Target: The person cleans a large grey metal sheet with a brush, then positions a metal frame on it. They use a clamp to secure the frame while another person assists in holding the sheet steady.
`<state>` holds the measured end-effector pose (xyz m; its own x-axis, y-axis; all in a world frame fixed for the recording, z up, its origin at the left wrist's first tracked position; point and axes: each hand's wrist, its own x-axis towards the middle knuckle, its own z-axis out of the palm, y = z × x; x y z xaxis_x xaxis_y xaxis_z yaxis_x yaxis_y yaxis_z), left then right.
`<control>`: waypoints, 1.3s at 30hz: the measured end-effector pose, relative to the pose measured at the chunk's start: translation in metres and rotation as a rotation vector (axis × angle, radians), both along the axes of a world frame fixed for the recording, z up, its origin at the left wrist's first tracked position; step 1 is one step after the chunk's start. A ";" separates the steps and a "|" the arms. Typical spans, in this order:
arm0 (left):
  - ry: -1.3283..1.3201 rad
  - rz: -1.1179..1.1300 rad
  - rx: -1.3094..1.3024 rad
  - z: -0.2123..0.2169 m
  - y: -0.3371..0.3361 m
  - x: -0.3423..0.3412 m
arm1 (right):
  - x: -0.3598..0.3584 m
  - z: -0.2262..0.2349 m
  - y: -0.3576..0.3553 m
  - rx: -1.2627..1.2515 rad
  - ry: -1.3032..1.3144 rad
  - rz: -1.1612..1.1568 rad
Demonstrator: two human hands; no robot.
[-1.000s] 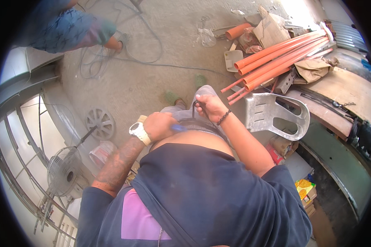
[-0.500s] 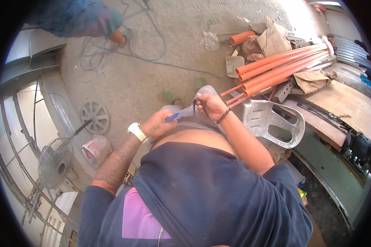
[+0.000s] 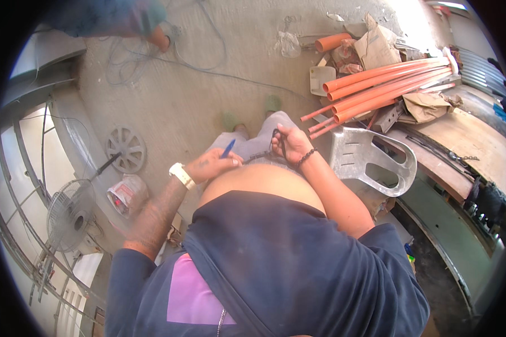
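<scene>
At my waist, my left hand (image 3: 212, 164) is closed around a slim blue pen (image 3: 228, 149), which tilts up out of the fingers. A white watch (image 3: 181, 175) is on that wrist. To the right, my right hand (image 3: 294, 145) is closed on a dark cord (image 3: 281, 147) that hangs in front of my grey trousers (image 3: 257, 141); where its lower end goes is hard to make out. A dark beaded bracelet (image 3: 306, 156) circles the right wrist. My dark shirt (image 3: 264, 247) is pulled up over my belly.
A grey plastic chair (image 3: 346, 151) stands at my right, beside orange pipes (image 3: 388, 81) and cardboard (image 3: 376, 48). On the left are a fan (image 3: 70, 219), a spoked wheel-like disc (image 3: 125, 149) and a bag (image 3: 126, 194). A cable (image 3: 236, 78) crosses the floor near another person's foot (image 3: 162, 42).
The pen has swung from pointing right to pointing upward, and my left hand has shifted slightly left. My right hand, still gripping the cord, has moved slightly right.
</scene>
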<state>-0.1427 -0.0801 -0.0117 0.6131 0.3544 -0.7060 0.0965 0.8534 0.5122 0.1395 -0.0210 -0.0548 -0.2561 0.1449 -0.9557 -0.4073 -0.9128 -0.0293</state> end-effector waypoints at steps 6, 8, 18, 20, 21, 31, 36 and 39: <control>0.079 -0.162 0.186 0.000 0.018 0.008 | -0.004 0.013 0.006 0.053 -0.043 0.046; 0.096 -0.314 0.242 0.013 0.036 0.012 | -0.004 0.014 0.011 0.080 -0.009 0.040; 0.289 -0.477 0.570 0.020 0.058 0.005 | -0.016 0.027 0.014 0.115 0.069 0.153; 0.317 -0.405 0.585 0.015 0.054 -0.003 | -0.022 0.027 0.012 0.104 0.077 0.206; 0.329 -0.370 0.593 0.014 0.052 -0.006 | -0.024 0.026 0.011 0.097 0.081 0.233; 0.201 -0.209 0.460 -0.003 0.007 -0.020 | -0.049 0.035 0.020 0.105 0.042 0.368; 0.162 0.009 0.262 -0.013 0.030 0.005 | -0.018 0.022 0.030 0.060 0.066 0.198; 0.185 -0.042 0.227 -0.002 0.046 0.031 | -0.011 0.031 0.036 0.029 0.086 0.169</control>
<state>-0.1115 -0.0342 -0.0132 0.4991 0.4929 -0.7127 0.2383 0.7127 0.6598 0.1284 0.0147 -0.0242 -0.3601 0.1204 -0.9251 -0.2502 -0.9678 -0.0286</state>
